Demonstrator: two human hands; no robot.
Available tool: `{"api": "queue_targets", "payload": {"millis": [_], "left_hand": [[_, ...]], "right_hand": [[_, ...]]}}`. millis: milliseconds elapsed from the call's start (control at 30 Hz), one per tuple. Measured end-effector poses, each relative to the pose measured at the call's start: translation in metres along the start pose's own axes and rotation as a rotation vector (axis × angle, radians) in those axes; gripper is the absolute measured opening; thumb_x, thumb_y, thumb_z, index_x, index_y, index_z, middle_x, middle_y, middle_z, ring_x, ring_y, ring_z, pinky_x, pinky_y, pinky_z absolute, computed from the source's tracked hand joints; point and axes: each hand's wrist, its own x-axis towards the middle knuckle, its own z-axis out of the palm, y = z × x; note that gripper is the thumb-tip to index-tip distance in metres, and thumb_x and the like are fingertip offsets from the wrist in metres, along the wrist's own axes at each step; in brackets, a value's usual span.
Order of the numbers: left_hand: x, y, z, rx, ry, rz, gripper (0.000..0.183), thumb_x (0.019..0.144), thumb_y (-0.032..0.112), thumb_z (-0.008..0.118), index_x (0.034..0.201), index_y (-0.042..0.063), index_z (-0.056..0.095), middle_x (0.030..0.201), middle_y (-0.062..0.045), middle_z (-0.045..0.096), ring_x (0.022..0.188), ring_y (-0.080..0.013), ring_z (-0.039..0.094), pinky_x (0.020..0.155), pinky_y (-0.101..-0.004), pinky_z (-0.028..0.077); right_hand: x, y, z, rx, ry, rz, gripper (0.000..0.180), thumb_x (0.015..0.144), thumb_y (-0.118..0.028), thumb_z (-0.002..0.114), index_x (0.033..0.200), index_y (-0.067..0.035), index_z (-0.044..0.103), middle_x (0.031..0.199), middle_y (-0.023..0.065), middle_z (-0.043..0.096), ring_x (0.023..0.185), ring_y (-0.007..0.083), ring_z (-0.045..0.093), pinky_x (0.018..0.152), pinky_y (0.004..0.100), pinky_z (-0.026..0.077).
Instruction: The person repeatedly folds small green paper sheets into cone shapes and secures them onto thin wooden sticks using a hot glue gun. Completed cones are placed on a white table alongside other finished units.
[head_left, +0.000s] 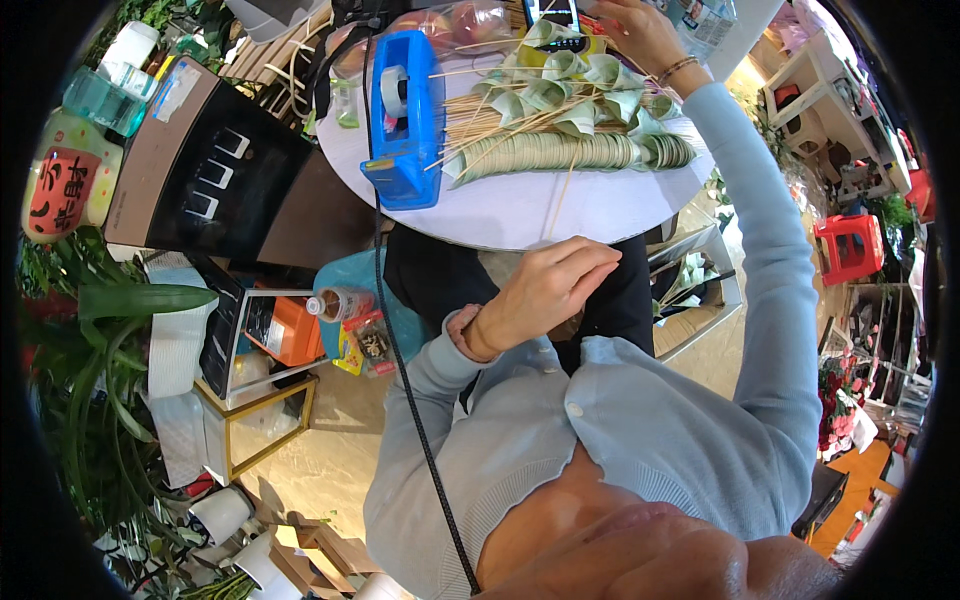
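My left hand (551, 289) hovers at the near edge of the round white table (487, 225), fingers drawn together; whether anything is between them is hidden. My right hand (641, 34) reaches to the far side of the table, beside a phone (553, 15); what its fingers touch is unclear. A long row of nested green paper cones (555, 154) lies across the table. Behind it are loose green cones (566, 67) on thin wooden sticks (469, 120). One stick (562, 195) points toward my left hand. A blue tape dispenser (405, 120) with a roll of clear tape (393, 91) stands on the left.
A black cord (397, 337) hangs across the view. Bagged fruit (480, 22) lies at the table's back. Left are a brown and black box (217, 165) and a blue stool (337, 277) bearing a bottle (341, 305) and snack packets. A metal-framed box (694, 322) holds more cones at right.
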Motion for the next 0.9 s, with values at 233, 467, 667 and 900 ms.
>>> {"api": "queue_targets", "payload": {"millis": [233,467,667,900], "left_hand": [[-0.001,0.002,-0.002,0.015,0.017,0.012,0.015,0.082,0.001,0.073,0.098,-0.001,0.071,0.091,-0.013,0.071,0.079,-0.0242,0.07,0.069,-0.0298,0.056],[-0.013,0.001,-0.006,0.021,0.027,-0.01,0.017,0.082,0.0,0.073,0.099,-0.002,0.07,0.093,-0.013,0.071,0.08,-0.024,0.071,0.07,-0.0291,0.056],[-0.014,-0.001,-0.008,0.039,0.012,-0.023,0.02,0.081,-0.003,0.073,0.1,-0.002,0.07,0.095,-0.014,0.072,0.08,-0.0239,0.071,0.069,-0.029,0.056],[-0.008,0.0,-0.012,0.062,0.076,0.027,0.023,0.076,-0.005,0.075,0.098,-0.003,0.069,0.09,-0.013,0.071,0.076,-0.0222,0.07,0.063,-0.0261,0.055]], "right_hand": [[0.032,-0.051,-0.03,0.111,-0.083,-0.162,0.007,0.085,-0.014,0.066,0.086,-0.008,0.069,0.083,0.0101,0.065,0.075,0.0316,0.065,0.065,0.0404,0.052],[-0.008,0.014,-0.045,0.211,-0.213,-0.059,0.012,0.084,-0.018,0.069,0.086,-0.006,0.072,0.071,0.0068,0.067,0.06,0.0209,0.064,0.055,0.0331,0.051],[-0.047,0.044,-0.05,0.046,-0.472,0.103,0.022,0.082,-0.017,0.074,0.103,-0.012,0.074,0.098,0.0036,0.073,0.067,0.0183,0.061,0.063,0.0305,0.051],[-0.062,0.039,-0.035,0.148,-0.489,0.13,0.022,0.079,-0.014,0.076,0.099,-0.006,0.074,0.089,0.0084,0.074,0.071,0.0212,0.067,0.067,0.0326,0.054]]}}
